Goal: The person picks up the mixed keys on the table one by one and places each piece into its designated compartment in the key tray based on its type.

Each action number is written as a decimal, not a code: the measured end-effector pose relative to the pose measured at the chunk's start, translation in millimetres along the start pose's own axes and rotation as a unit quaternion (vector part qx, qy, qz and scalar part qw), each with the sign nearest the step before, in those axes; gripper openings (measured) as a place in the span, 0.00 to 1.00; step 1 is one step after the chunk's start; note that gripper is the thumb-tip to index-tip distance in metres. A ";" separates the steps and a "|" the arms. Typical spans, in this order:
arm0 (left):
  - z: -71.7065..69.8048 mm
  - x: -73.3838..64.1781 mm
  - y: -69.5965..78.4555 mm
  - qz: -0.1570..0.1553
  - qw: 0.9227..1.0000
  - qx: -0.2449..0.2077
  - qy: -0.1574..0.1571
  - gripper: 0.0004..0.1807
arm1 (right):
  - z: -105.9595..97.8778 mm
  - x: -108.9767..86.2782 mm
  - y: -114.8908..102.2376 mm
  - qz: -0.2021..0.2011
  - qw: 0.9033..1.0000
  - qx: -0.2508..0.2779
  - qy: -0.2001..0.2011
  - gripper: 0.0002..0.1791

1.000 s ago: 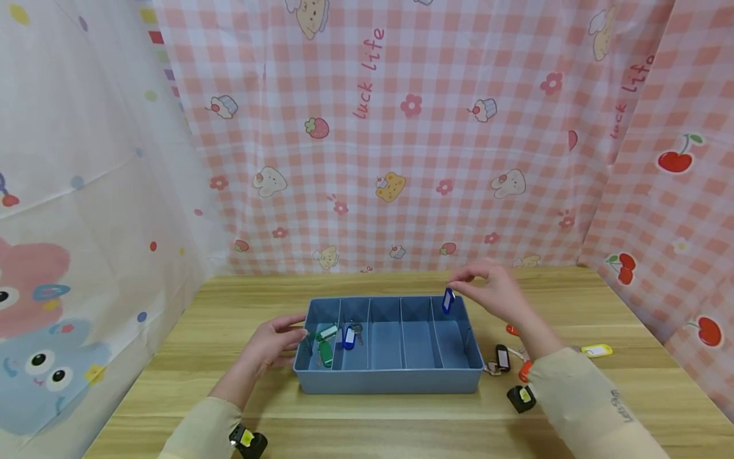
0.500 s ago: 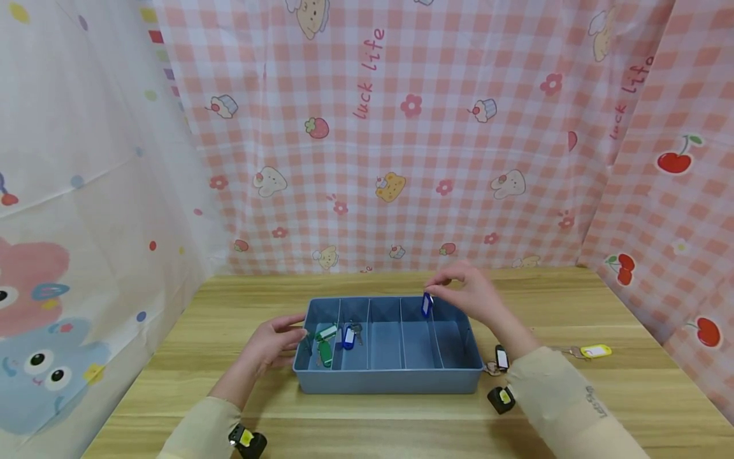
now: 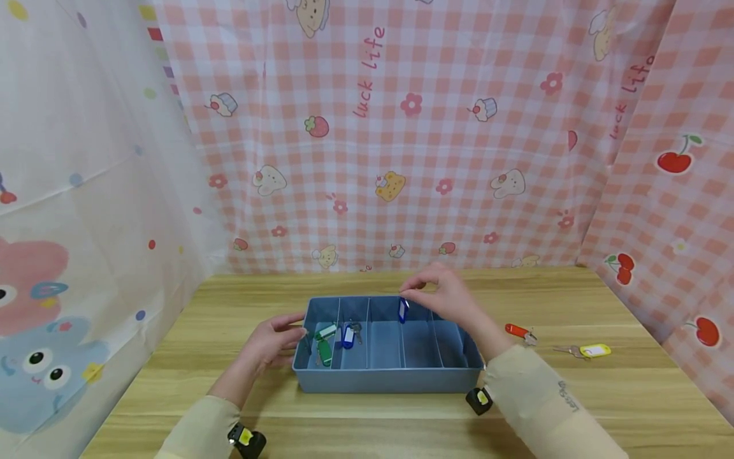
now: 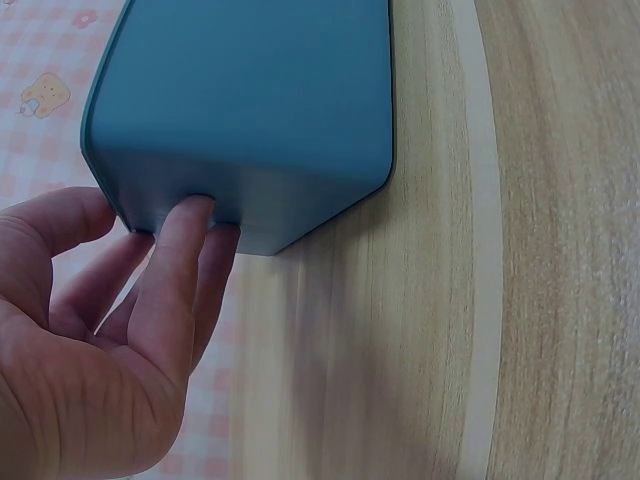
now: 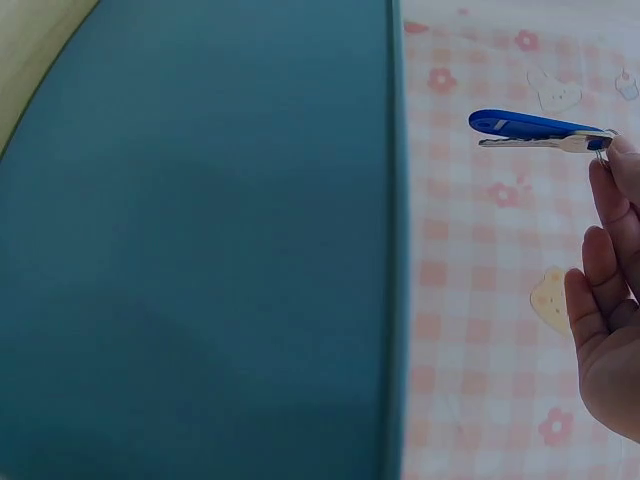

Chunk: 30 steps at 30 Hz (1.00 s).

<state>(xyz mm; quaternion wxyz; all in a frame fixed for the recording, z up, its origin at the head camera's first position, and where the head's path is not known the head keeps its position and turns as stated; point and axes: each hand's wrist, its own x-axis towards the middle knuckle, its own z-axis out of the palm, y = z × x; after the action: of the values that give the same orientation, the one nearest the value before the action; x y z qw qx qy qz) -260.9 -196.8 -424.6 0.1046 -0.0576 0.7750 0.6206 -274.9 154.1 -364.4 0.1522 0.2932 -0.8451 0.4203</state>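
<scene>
A blue-grey divided box [image 3: 390, 381] stands lengthwise on the table. My right hand [image 3: 450, 298] is above its back part and pinches a blue key tag [image 3: 402, 311] by its ring. In the right wrist view a key [image 5: 540, 143] hangs beside the blue tag. My left hand [image 3: 274, 343] touches the box's left end from outside; in the left wrist view its fingertips [image 4: 190, 212] rest against that end wall. Green key tags [image 3: 325, 352] lie in the leftmost compartment. Another blue key tag [image 3: 348, 336] with a key is in the second compartment.
Right of the box, a red key tag [image 3: 517, 330] and a yellow key tag [image 3: 595, 350] lie with keys on the wooden table [image 3: 367, 427]. My right forearm crosses the box's right end. A checked curtain [image 3: 436, 146] hangs behind the table.
My right hand has moved left along the back of the box, carrying the blue key tag from above the rightmost compartment toward the middle. The left hand has stayed in place.
</scene>
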 end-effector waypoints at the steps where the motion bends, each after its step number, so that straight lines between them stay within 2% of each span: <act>1: 0.1 0.0 0.1 -0.001 1.000 0.000 0.000 0.27 | 2.0 1.1 -1.6 0.005 1.000 0.003 -0.002 0.02; 9: 0.3 0.2 1.1 -0.003 1.000 -0.001 -0.002 0.27 | 17.8 9.9 -14.4 0.020 1.000 0.011 -0.018 0.02; 15: 0.4 0.4 1.3 -0.002 1.000 -0.005 -0.003 0.26 | 30.1 14.8 -19.0 0.015 0.999 0.015 -0.030 0.02; 23: 0.4 -0.7 2.7 -0.003 1.000 -0.003 -0.007 0.27 | 44.4 18.9 -23.1 -0.010 0.998 0.035 -0.052 0.03; 30: 0.7 -1.8 2.7 -0.001 1.000 -0.007 -0.008 0.27 | 55.2 22.6 -27.3 -0.012 0.997 0.041 -0.063 0.03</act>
<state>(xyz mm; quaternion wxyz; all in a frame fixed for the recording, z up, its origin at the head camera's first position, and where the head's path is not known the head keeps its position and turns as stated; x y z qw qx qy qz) -259.6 -195.6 -421.8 0.1112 -0.0542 0.7700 0.6259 -276.2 88.7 -369.2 0.0914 0.3351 -0.8317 0.4331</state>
